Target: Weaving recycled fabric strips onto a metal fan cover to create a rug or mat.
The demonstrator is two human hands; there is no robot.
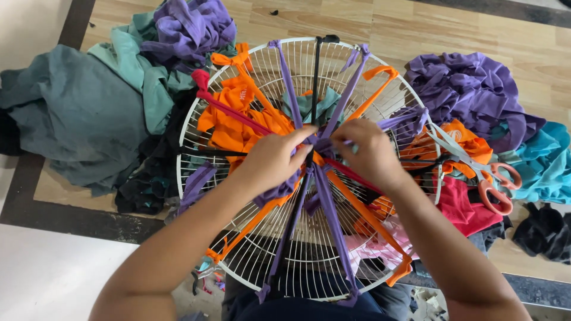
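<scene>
A round wire grill (pixel 256 249) rests on the lap. Purple and orange strips (pixel 333 220) already cross it like spokes. Both hands (pixel 270 157) (pixel 369 151) pinch strips at the grill's middle. Most gaps are bare.

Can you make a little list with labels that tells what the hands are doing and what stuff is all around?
left hand: pinching a purple cloth strip at the frame's middle
right hand: fingers on the strips at the middle
frame: round white wire grille, strung with purple, orange, black and red strips like spokes
scissors: orange-handled, right of the grille, on cloth
cloth piles: purple, teal, orange, black
floor: wood boards
</scene>
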